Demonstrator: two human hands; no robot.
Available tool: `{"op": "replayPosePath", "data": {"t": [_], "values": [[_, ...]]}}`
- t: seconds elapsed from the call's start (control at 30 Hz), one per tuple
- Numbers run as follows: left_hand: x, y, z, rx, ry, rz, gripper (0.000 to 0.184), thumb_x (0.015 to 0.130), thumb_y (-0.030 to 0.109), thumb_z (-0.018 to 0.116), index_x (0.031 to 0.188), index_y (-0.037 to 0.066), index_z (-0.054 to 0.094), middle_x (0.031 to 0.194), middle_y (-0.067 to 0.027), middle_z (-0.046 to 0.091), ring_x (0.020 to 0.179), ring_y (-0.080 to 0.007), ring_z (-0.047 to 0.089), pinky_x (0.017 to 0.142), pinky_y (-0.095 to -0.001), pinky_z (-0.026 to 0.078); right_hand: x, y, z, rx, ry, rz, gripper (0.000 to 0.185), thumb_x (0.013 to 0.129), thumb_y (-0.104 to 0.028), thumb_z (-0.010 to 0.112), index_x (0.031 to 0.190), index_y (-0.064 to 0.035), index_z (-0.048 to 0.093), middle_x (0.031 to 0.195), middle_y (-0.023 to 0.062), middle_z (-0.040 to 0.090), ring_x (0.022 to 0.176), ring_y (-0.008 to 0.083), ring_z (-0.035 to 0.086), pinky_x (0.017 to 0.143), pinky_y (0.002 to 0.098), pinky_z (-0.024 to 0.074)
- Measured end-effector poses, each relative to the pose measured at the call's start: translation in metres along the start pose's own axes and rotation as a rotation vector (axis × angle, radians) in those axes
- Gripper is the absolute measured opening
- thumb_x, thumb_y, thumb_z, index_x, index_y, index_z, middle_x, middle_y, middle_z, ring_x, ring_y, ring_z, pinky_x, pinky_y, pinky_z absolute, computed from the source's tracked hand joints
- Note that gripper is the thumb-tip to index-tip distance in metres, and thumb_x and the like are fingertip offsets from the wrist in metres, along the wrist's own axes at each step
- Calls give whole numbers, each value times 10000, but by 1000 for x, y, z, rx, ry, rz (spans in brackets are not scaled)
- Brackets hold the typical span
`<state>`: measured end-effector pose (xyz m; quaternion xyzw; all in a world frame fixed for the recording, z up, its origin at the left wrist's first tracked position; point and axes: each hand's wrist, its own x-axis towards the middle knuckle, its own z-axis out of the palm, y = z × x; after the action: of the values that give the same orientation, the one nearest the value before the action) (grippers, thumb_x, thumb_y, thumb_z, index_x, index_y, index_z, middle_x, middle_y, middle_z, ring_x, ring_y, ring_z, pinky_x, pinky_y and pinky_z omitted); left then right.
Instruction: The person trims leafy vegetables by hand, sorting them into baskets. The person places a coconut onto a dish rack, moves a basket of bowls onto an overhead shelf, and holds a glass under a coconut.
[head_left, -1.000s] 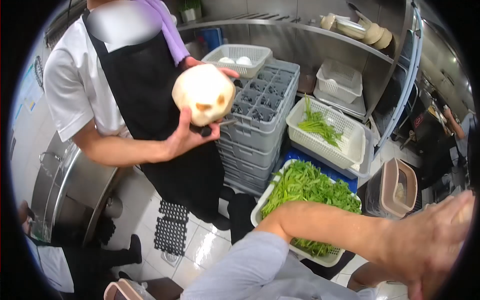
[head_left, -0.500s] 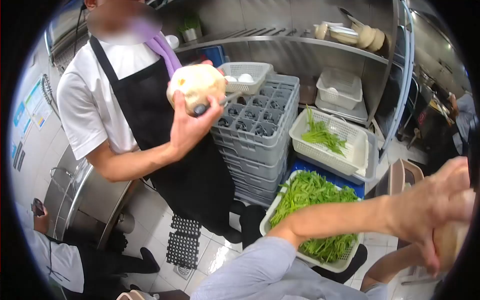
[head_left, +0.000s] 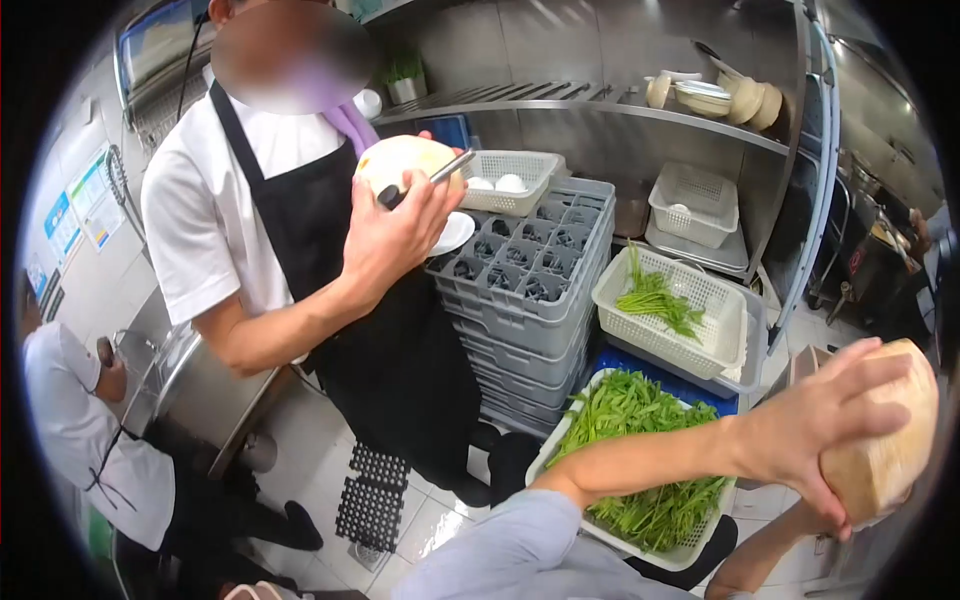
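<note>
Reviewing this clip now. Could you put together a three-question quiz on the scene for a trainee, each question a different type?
1. Multiple choice: what is the left hand of the person wearing the camera on?
A) a white plate
B) a pale, coconut-like item
C) a purple towel

2. True or false: the co-worker in the black apron holds a knife-like tool as well as a pale, rounded item.

3. Fill in the gap: the left forearm crosses above a white basket heaped with ____.

Key: 1 B; 2 true; 3 leafy greens.
</note>
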<state>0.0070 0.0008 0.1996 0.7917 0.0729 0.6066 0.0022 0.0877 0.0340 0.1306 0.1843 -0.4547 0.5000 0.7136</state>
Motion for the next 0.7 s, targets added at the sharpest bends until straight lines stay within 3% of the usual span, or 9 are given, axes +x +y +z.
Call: {"op": "replayPosePath", "data": {"t": [0.17, 0.23, 0.3, 0.33, 0.4, 0.47, 0.53, 0.6, 0.7], "values": [[-62, 33, -17, 169, -116, -156, 1124, 488, 381, 927, 1458, 146, 411, 1550, -248, 246, 1421, -471, 267, 1147, -602, 262, -60, -12, -38, -416, 190, 216, 1071, 752, -698, 692, 1459, -7, 280, 1406, 164, 428, 1297, 298, 462, 1063, 438, 430], [-116, 33, -30, 45, -28, -451, 1193, 504, 392, 946, 1510, 154, 350, 1576, -238, 202, 1451, -417, 238, 1164, -535, 257, -77, -18, -43, -435, 177, 368, 1085, 748, -702, 697, 1461, -2, 274, 1406, 163, 429, 1298, 292, 463, 1062, 432, 435], [-151, 42, -43, -85, 119, -714, 1319, 507, 389, 963, 1554, 109, 211, 1596, -210, 162, 1469, -343, 207, 1194, -451, 207, -96, -19, -39, -423, 106, 546, 1099, 745, -706, 703, 1464, 3, 269, 1406, 161, 430, 1298, 287, 464, 1060, 427, 440], [-175, 52, -36, -377, 337, -879, 1391, 500, 374, 972, 1561, 76, 122, 1592, -182, 170, 1463, -300, 223, 1195, -434, 210, -103, -17, -34, -441, 50, 633, 1106, 743, -708, 705, 1465, 6, 266, 1406, 161, 430, 1298, 284, 464, 1059, 424, 443], [-221, 70, -40, -367, 569, -954, 1315, 586, 460, 912, 1557, 67, 117, 1566, -157, 212, 1439, -280, 263, 1191, -418, 237, -116, -11, -20, -517, -117, 803, 1150, 715, -667, 760, 1493, -3, 233, 1438, 149, 407, 1333, 276, 425, 1088, 401, 407], [-256, 88, -41, -515, 837, -1002, 1256, 631, 483, 880, 1553, 61, 139, 1542, -142, 284, 1422, -258, 307, 1171, -405, 282, -124, 4, -5, -345, -160, 950, 1154, 671, -330, 910, 1497, 29, 189, 1431, 178, 407, 1323, 290, 437, 1092, 421, 406], [-277, 97, -55, -518, 989, -1012, 1213, 645, 524, 873, 1533, 55, 192, 1495, -109, 380, 1386, -238, 374, 1152, -393, 320, -117, 24, 17, -274, -198, 1032, 1146, 647, -204, 917, 1502, 32, 191, 1442, 180, 408, 1328, 282, 432, 1101, 413, 389], [-273, 97, -81, -309, 1011, -1002, 1159, 681, 617, 817, 1504, 31, 248, 1447, -114, 436, 1336, -229, 437, 1108, -387, 377, -97, 58, 35, -314, -348, 1026, 1127, 666, -152, 899, 1510, 32, 175, 1447, 184, 412, 1329, 263, 431, 1104, 394, 383], [-271, 77, -157, 66, 798, -963, 1127, 730, 677, 742, 1492, 8, 248, 1419, -131, 448, 1300, -231, 449, 1072, -371, 401, -69, 118, 58, -353, -427, 952, 1098, 675, -128, 889, 1509, 34, 195, 1423, 177, 448, 1306, 236, 457, 1087, 363, 397]]}}
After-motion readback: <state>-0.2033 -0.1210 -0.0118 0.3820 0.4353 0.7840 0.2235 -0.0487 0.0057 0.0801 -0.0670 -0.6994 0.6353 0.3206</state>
